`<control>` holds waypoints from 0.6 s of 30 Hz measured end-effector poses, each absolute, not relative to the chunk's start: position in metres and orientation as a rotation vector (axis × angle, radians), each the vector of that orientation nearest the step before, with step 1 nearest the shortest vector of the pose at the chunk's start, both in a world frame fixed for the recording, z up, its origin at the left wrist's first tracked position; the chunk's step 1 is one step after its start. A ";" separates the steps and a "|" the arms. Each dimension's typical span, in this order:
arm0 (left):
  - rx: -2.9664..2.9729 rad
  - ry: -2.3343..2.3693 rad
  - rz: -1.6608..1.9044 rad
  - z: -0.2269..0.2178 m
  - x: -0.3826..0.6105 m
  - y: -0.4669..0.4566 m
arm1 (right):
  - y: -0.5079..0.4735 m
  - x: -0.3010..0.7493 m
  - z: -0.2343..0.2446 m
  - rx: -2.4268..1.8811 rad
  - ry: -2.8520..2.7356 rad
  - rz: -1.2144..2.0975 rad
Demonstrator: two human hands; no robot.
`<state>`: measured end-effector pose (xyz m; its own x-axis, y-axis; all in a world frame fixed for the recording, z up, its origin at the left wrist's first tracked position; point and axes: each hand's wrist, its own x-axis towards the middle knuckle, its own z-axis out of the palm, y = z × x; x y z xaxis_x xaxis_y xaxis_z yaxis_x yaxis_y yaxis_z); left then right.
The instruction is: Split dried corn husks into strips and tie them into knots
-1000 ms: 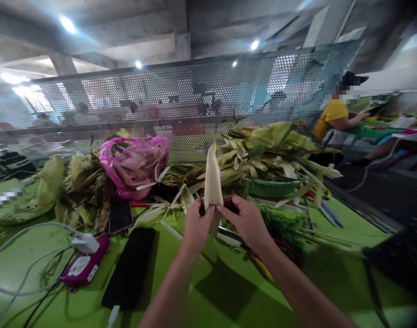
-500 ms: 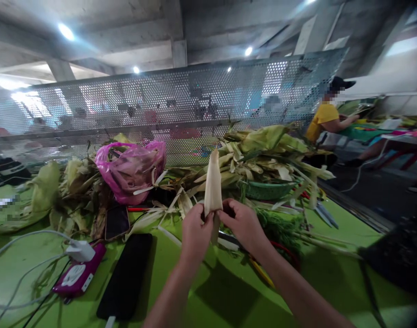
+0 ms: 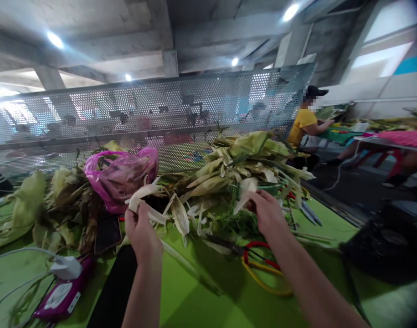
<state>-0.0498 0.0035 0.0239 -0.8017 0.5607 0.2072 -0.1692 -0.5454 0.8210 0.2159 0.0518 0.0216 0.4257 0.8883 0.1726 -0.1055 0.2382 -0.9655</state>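
Observation:
Two pale pieces of corn husk are held apart above the green table. My left hand [image 3: 140,230] pinches a curled strip of corn husk [image 3: 145,191] in front of the pink plastic bag [image 3: 126,171]. My right hand [image 3: 266,209] is closed on a second, slightly blurred piece of corn husk [image 3: 246,193] near the green plant sprigs [image 3: 234,223]. Scissors [image 3: 263,264] with red and yellow handles lie on the table below my right hand, the blades partly covered by husk.
Heaped corn husks [image 3: 208,182] line the back of the table [image 3: 194,300], with a perforated metal screen [image 3: 181,118] behind. At left are a black phone [image 3: 114,291] and a purple power bank [image 3: 58,298] with cables. Grey blades [image 3: 311,213] lie right. A person [image 3: 304,123] sits beyond.
My hands were together on one upright husk. They are now wide apart, left hand leftward and right hand rightward, each with a piece. The scissors' handles show more, and the view has shifted right.

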 end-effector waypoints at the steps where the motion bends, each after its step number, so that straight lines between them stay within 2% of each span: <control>1: 0.588 1.172 2.342 0.022 -0.052 0.006 | 0.052 0.221 0.025 -1.080 -0.835 0.824; 6: 0.806 1.272 1.981 0.013 -0.029 0.007 | 0.038 0.210 0.036 -0.958 -0.831 0.993; 10: 1.071 1.281 1.725 0.007 -0.003 0.003 | 0.012 0.172 0.039 -0.905 -1.120 1.282; 18: 1.307 1.228 1.487 0.007 0.018 -0.006 | 0.007 0.150 0.025 -0.987 -1.435 1.155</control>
<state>0.0179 -0.0060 0.0071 -0.1566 0.9624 0.2219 0.0359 -0.2190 0.9751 0.1500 0.0071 0.0248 -0.1627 0.9650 0.2058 0.0054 0.2094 -0.9778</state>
